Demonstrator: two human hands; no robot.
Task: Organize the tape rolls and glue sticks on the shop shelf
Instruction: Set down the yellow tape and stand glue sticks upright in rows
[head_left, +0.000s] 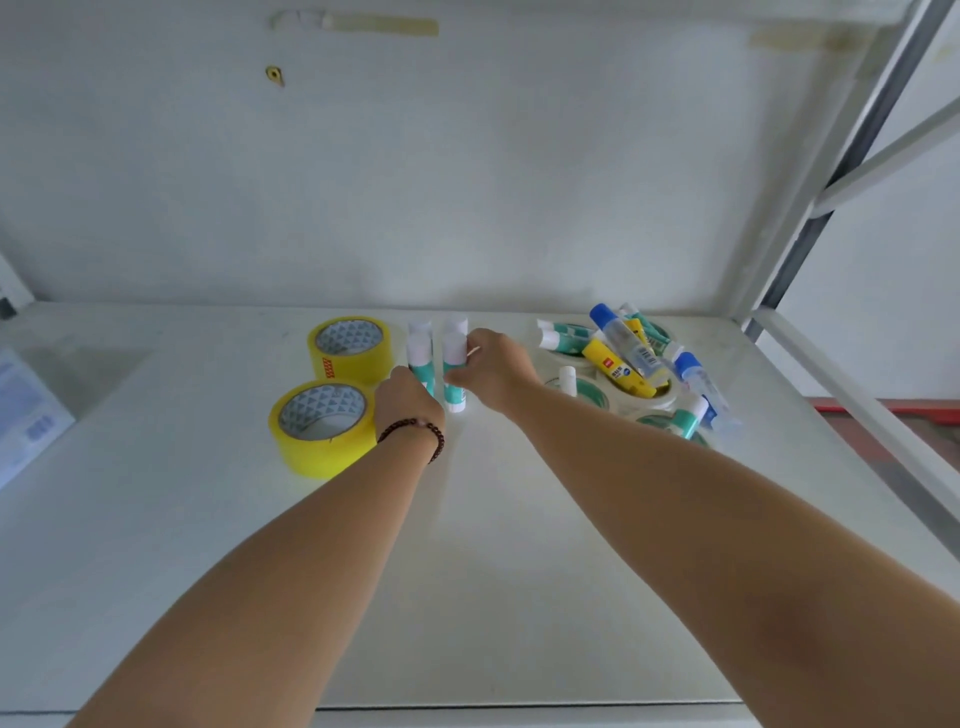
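Observation:
Two yellow tape rolls lie flat on the white shelf (493, 545), one at the back (350, 347) and one nearer (322, 427). Right of them stand several teal glue sticks with white caps in two short rows. My left hand (408, 402) grips the front left glue stick (418, 358). My right hand (493, 376) grips the front right glue stick (454, 371). Two more glue sticks (457, 325) stand behind these. At the right, a heap of glue sticks, a yellow glue tube (615, 370) and blue-capped clear glue bottles (623, 340) lies over pale tape rolls (587, 392).
A white back wall rises behind the shelf. A grey metal upright and braces (810, 228) stand at the right. A pale blue packet (26, 410) lies at the left edge. I wear a dark bead bracelet (415, 434) on the left wrist.

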